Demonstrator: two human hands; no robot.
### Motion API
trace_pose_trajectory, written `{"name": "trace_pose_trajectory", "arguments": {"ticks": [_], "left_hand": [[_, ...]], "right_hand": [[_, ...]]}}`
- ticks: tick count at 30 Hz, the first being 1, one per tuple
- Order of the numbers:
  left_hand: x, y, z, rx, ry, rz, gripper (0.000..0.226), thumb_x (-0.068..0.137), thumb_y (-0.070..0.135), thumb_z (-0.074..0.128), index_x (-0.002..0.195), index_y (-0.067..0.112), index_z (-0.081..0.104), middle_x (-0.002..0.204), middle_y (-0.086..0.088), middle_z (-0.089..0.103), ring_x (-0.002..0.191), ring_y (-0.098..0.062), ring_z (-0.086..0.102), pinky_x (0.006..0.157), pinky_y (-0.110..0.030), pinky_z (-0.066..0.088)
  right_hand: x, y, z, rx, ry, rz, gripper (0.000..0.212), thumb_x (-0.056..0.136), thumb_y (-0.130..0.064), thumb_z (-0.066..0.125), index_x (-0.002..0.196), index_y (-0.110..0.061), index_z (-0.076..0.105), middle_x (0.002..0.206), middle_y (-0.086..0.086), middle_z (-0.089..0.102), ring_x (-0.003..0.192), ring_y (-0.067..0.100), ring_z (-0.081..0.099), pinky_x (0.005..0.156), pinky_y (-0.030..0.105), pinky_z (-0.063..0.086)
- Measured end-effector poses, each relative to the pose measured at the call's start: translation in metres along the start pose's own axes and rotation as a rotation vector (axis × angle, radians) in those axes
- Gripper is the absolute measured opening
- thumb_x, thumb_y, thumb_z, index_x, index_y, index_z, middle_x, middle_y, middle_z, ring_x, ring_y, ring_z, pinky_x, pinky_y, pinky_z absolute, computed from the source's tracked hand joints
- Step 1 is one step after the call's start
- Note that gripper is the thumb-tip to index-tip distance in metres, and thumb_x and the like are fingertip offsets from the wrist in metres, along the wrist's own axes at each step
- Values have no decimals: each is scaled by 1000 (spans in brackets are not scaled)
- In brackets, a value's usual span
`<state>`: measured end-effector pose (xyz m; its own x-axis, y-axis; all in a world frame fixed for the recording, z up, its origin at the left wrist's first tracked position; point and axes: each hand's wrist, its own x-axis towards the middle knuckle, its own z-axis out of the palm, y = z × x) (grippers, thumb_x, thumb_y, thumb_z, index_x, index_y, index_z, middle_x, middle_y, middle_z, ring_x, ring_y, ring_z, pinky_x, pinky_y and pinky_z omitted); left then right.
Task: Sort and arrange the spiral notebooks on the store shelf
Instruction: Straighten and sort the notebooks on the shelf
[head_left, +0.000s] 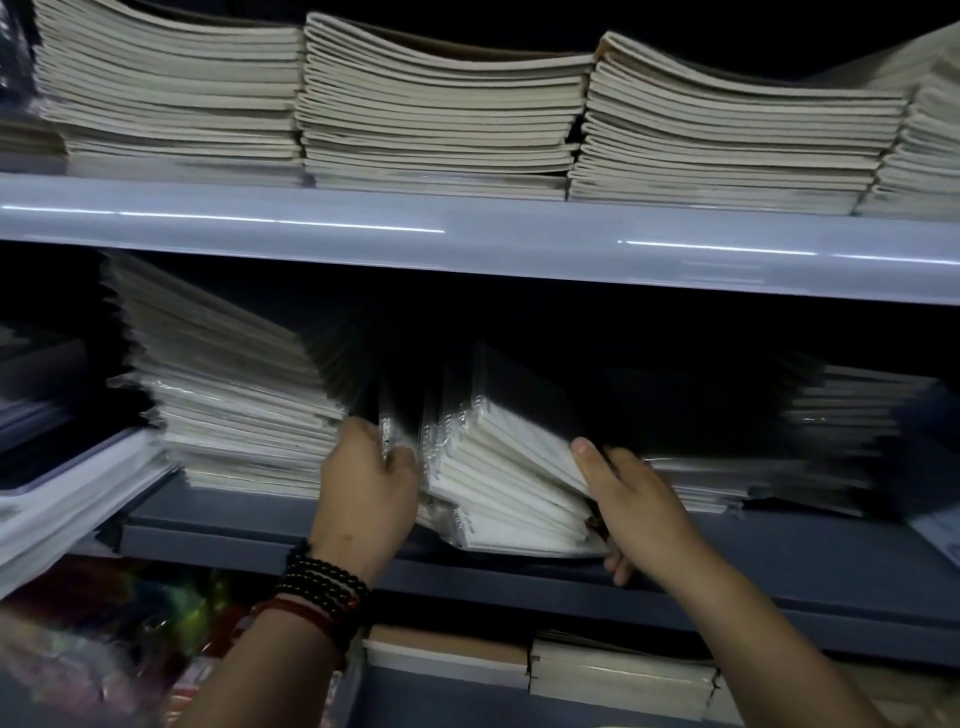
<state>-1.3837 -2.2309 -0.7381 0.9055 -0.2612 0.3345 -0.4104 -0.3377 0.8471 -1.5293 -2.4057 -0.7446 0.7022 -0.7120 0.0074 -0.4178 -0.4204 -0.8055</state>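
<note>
- Head view: the left hand (366, 488) is raised to the middle shelf (249, 527), thumb and fingers closed together on the spiral edge of a dark-covered notebook (387, 441) that stands nearly upright in clear wrap.
- Just right of it, a bundle of spiral notebooks (509, 483) lies tilted on the same shelf. Its wire bindings point up and to the left, its white page edges face the camera, and its low corner hangs over the shelf's front lip.
- The right hand (634, 501) clamps this bundle from the right: the thumb (587, 452) lies on the top cover, and the fingertips (618, 569) curl under the bottom at the shelf edge.
- Behind both hands, more dark-covered notebooks (353, 364) fan out, leaning back into the shadow.
- On the left of the shelf, a tall stack of pale notebooks (234, 405) lies flat, touching the fanned ones. On the right, a lower wrapped stack (831, 441) lies flat, partly blurred.
- The upper shelf (467, 234) carries a row of cream-paged stacks (441, 104) side by side, their tops sagging in the middle.
- Dark bead bracelets (322, 587) and a red one wrap the left wrist.
- Below the middle shelf, short flat stacks with brown covers (618, 670) show between the forearms.
</note>
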Motion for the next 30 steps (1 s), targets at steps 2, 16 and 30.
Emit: {"name": "trace_pose_trajectory", "arguments": {"ticks": [2,16,30], "left_hand": [[-7,3,-4,35,4,30,5,97,5,52,97,0,50,74,-6,55,59,-11,48,46,-8,39],[-9,18,-42,110,264,360,13,97,7,54,110,7,52,66,-5,55,53,-15,47,46,-25,26],[-16,0,-90,-603,322,-42,9,95,12,59,103,11,63,80,6,67,74,-9,61,65,-27,51]], "right_hand": [[-2,1,1,-9,19,-11,67,94,-70,33,142,-25,46,95,-1,59,48,23,64,42,29,53],[-3,1,5,-129,33,-52,67,91,-75,32,143,-33,38,96,2,64,69,29,67,57,38,59],[-18,-38,25,225,188,-352,23,94,-50,58,93,-32,71,82,-6,69,72,3,63,65,23,49]]}}
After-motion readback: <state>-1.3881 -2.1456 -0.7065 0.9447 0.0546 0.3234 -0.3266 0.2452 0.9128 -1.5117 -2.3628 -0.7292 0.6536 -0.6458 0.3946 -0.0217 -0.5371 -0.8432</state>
